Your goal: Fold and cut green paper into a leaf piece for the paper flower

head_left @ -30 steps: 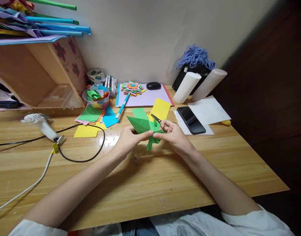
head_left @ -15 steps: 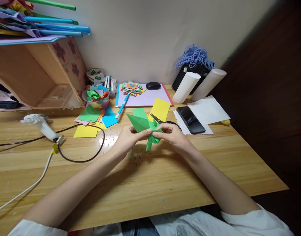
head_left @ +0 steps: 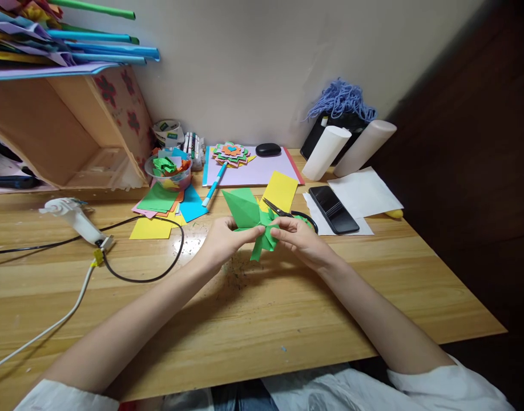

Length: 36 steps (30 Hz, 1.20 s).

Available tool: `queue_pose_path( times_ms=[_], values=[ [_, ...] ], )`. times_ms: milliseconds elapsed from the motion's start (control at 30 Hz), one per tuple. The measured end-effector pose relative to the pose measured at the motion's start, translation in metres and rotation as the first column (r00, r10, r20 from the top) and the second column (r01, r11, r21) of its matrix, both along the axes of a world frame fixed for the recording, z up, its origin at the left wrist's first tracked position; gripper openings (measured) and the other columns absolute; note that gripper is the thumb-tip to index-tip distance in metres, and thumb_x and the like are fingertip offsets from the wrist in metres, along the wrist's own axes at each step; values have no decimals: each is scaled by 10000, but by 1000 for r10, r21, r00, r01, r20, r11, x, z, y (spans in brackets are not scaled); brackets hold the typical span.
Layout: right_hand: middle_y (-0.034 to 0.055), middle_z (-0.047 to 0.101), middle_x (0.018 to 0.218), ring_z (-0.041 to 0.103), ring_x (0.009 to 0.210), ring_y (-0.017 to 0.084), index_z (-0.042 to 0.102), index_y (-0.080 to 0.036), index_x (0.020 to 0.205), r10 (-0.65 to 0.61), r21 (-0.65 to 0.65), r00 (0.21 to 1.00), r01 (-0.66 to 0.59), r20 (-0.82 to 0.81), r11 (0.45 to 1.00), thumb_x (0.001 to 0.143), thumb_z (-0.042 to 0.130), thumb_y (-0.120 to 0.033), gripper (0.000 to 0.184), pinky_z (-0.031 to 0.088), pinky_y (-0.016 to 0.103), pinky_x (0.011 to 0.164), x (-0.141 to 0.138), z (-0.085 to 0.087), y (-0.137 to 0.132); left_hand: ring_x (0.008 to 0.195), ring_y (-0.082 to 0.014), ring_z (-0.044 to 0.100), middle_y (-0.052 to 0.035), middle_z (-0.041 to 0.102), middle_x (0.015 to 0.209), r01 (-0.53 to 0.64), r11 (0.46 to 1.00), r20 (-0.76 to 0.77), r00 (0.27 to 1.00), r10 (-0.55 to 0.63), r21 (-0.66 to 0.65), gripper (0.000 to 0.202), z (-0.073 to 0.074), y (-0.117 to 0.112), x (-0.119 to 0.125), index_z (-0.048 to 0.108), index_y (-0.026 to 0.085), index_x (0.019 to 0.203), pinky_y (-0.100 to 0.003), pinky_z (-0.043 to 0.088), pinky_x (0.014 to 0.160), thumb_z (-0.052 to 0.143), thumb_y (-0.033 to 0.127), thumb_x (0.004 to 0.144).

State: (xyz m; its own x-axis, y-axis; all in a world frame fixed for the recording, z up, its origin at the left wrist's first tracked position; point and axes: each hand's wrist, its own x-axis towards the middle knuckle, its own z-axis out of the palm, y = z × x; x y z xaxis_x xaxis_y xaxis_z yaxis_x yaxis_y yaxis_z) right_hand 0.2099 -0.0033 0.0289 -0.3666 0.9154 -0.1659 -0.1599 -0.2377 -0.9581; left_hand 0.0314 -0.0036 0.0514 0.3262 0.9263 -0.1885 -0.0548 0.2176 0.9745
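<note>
A folded green paper piece [head_left: 244, 210] with pointed flaps is held between both hands above the table. My left hand [head_left: 225, 242] grips it from the left, thumb on top near its centre. From the right, my right hand [head_left: 302, 240] pinches the paper between thumb and fingers. Just beyond the hands lie scissors [head_left: 274, 206] with dark handles, partly hidden by my right hand. They overlap a yellow paper sheet [head_left: 283, 188]. More green paper shows behind the held piece and by the scissor handles.
Paper squares [head_left: 150, 228] lie left of the hands, beside a tub of scraps [head_left: 168, 171]. A looped black cable [head_left: 182, 240] is on the table. A phone [head_left: 334, 210] rests on white paper at the right. A layered paper flower [head_left: 231, 153] lies at the back.
The green paper has turned slightly and its lower flap has shifted left. My right fingers have moved a little to the right, and green paper by the scissor handles shows more.
</note>
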Motion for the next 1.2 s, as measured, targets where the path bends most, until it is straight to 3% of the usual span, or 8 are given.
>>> queue_pose_path(
  times_ms=[100, 467, 733, 1033, 1200],
  values=[
    [-5, 646, 758, 575, 665, 101, 674, -193, 794, 5, 20, 997, -7, 73, 1000, 625, 739, -335, 230, 456, 240, 674, 2, 2, 1, 889, -243, 637, -139, 675, 1014, -60, 998, -13, 998, 61, 22, 339, -2, -1, 1, 679, 102, 912, -355, 488, 815, 690, 328, 660],
    [-18, 579, 536, 540, 528, 114, 602, -162, 554, -145, 163, 948, 102, 283, 981, 593, 736, -391, 268, 417, 247, 547, 2, -5, 2, 880, -241, 632, -124, 692, 956, -67, 998, -69, 995, 68, 10, 334, 1, -1, 3, 686, 111, 856, -345, 476, 808, 735, 310, 591],
    [-8, 601, 642, 539, 587, 117, 641, -163, 671, -149, 131, 966, 123, 213, 984, 611, 721, -370, 230, 445, 261, 593, -4, -1, -1, 872, -243, 634, -124, 691, 963, -115, 993, -71, 991, 117, 28, 287, -4, 1, 3, 691, 116, 825, -356, 477, 797, 722, 299, 606],
    [-41, 503, 585, 470, 563, 95, 552, -168, 635, -259, 261, 935, 194, 242, 946, 653, 680, -332, 209, 382, 221, 543, -9, -8, -2, 890, -233, 631, -98, 696, 963, -104, 994, -64, 992, 105, 17, 306, -11, -3, 7, 692, 127, 861, -330, 476, 795, 731, 274, 594],
    [-24, 587, 618, 559, 564, 114, 573, -172, 729, -146, 144, 967, 117, 211, 983, 663, 664, -433, 284, 455, 240, 572, -8, -6, 2, 866, -237, 631, -119, 688, 977, -163, 986, -13, 986, 163, 39, 292, -14, 0, 5, 681, 101, 858, -342, 479, 785, 718, 240, 605]
  ],
)
